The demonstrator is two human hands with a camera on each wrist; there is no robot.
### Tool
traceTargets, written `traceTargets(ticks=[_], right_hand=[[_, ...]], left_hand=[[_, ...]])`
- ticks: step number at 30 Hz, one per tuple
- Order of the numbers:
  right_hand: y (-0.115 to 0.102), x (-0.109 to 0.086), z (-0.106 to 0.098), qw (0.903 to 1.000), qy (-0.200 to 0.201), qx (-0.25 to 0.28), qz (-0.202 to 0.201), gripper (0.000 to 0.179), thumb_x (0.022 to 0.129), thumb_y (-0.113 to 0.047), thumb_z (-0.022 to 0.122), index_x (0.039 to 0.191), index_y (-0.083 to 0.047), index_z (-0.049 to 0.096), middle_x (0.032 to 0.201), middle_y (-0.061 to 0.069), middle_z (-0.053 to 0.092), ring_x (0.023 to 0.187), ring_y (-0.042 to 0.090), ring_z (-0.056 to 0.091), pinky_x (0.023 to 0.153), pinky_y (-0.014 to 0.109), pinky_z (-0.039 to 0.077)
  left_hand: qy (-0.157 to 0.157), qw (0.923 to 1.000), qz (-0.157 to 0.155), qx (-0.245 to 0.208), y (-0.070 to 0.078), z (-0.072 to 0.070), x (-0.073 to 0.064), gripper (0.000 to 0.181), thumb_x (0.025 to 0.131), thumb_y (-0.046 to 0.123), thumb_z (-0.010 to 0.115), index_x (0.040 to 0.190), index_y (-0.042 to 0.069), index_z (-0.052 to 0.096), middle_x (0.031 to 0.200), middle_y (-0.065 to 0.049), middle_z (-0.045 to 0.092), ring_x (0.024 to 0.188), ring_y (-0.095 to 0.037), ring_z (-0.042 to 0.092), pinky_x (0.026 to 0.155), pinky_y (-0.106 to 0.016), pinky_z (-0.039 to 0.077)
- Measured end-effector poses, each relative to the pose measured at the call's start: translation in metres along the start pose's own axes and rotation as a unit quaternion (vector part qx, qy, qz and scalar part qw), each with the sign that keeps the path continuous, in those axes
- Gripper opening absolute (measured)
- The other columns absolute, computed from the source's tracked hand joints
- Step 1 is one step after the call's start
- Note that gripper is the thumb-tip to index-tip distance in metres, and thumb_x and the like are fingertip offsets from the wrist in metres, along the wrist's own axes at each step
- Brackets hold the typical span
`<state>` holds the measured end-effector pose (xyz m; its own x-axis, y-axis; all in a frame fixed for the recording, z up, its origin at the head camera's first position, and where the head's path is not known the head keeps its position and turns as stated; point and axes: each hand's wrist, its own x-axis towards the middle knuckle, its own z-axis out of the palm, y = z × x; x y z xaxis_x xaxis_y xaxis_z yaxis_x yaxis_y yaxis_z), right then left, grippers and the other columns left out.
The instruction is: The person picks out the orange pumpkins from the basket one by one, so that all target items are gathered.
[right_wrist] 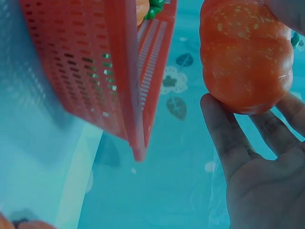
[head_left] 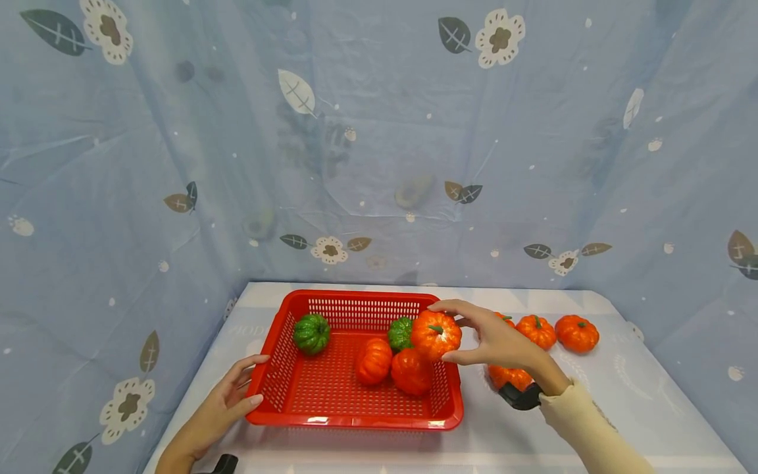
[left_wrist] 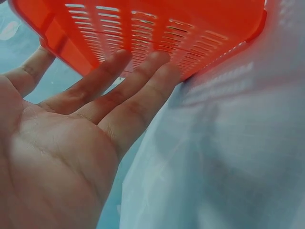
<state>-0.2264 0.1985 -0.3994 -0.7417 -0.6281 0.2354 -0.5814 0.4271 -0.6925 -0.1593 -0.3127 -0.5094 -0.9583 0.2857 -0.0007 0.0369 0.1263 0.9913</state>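
Orange pumpkin (head_left: 429,338) pinched between my right hand's (head_left: 488,334) thumb and fingers, I hold it above the red basket's (head_left: 355,421) right side. My left hand (head_left: 218,407), fingers spread, touches the basket's left side; one green pumpkin (head_left: 310,334) sits inside, far left.

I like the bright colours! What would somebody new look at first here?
Probably the big red basket in the middle of the pale table, with two green pumpkins inside. Next might be the bright orange pumpkin held up by the right hand at the basket's right end. More orange pumpkins sit on the table to the right.
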Motion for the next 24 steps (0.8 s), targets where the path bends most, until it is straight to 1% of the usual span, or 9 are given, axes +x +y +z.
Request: traceTargets(ticks=[3,8,10,13,18,21,24], right_hand=[[0.003,-0.009,-0.005,0.9999,0.011,-0.002,0.011,0.076,0.083,-0.039,0.087,0.149,-0.03,0.05,0.144,-0.01,0.055,0.125,0.016,0.055,0.101,0.038,0.052],[0.007,-0.024,-0.013,0.9991,0.029,0.004,0.03,0.075,0.084,-0.036,0.087,0.148,-0.03,0.05,0.144,-0.009,0.054,0.123,0.019,0.056,0.097,0.037,0.054],[0.009,-0.031,-0.016,0.9986,0.038,0.004,0.038,0.075,0.084,-0.035,0.087,0.148,-0.029,0.05,0.145,-0.009,0.054,0.124,0.019,0.056,0.097,0.037,0.055],[0.012,-0.044,-0.02,0.9975,0.05,0.007,0.049,0.075,0.084,-0.034,0.087,0.148,-0.03,0.05,0.147,-0.009,0.052,0.125,0.018,0.055,0.098,0.035,0.054],[0.016,-0.067,-0.024,0.9954,0.074,0.014,0.059,0.074,0.085,-0.029,0.087,0.149,-0.027,0.051,0.148,-0.004,0.052,0.125,0.015,0.056,0.1,0.026,0.05],[0.019,-0.081,-0.025,0.9932,0.094,0.012,0.068,0.073,0.085,-0.025,0.086,0.149,-0.025,0.051,0.148,-0.002,0.051,0.124,0.013,0.057,0.101,0.021,0.048],[0.025,-0.096,-0.027,0.9902,0.112,0.004,0.083,0.073,0.086,-0.023,0.086,0.149,-0.024,0.051,0.148,-0.001,0.051,0.122,0.012,0.057,0.099,0.018,0.048]], left_hand=[[-0.002,1.0,0.006,0.0,0.002,0.0,0.0,0.062,0.101,0.004,0.06,0.155,0.011,0.032,0.154,-0.031,0.033,0.124,-0.037,0.057,0.088,-0.04,0.059],[-0.006,0.9997,0.022,0.0,0.003,0.0,0.0,0.061,0.101,0.002,0.06,0.155,0.008,0.032,0.153,-0.033,0.032,0.121,-0.024,0.061,0.088,-0.038,0.059],[-0.007,0.9997,0.023,0.003,0.004,0.0,0.0,0.061,0.101,0.002,0.06,0.155,0.008,0.032,0.153,-0.033,0.032,0.121,-0.023,0.061,0.087,-0.038,0.059],[-0.002,0.9999,0.014,0.009,0.005,0.001,0.0,0.062,0.101,0.004,0.061,0.155,0.009,0.032,0.154,-0.032,0.031,0.122,-0.026,0.06,0.088,-0.038,0.059],[0.018,0.9995,-0.014,0.022,0.005,0.002,0.0,0.064,0.098,0.006,0.066,0.154,0.012,0.035,0.155,-0.027,0.034,0.124,-0.035,0.057,0.088,-0.036,0.058],[0.02,0.9993,-0.017,0.028,0.004,0.001,0.001,0.065,0.098,0.006,0.067,0.154,0.012,0.035,0.156,-0.026,0.034,0.126,-0.038,0.055,0.089,-0.036,0.058],[0.019,0.9994,-0.016,0.024,0.004,0.001,0.002,0.065,0.099,0.006,0.066,0.155,0.012,0.035,0.156,-0.025,0.033,0.126,-0.038,0.055,0.089,-0.037,0.058]])
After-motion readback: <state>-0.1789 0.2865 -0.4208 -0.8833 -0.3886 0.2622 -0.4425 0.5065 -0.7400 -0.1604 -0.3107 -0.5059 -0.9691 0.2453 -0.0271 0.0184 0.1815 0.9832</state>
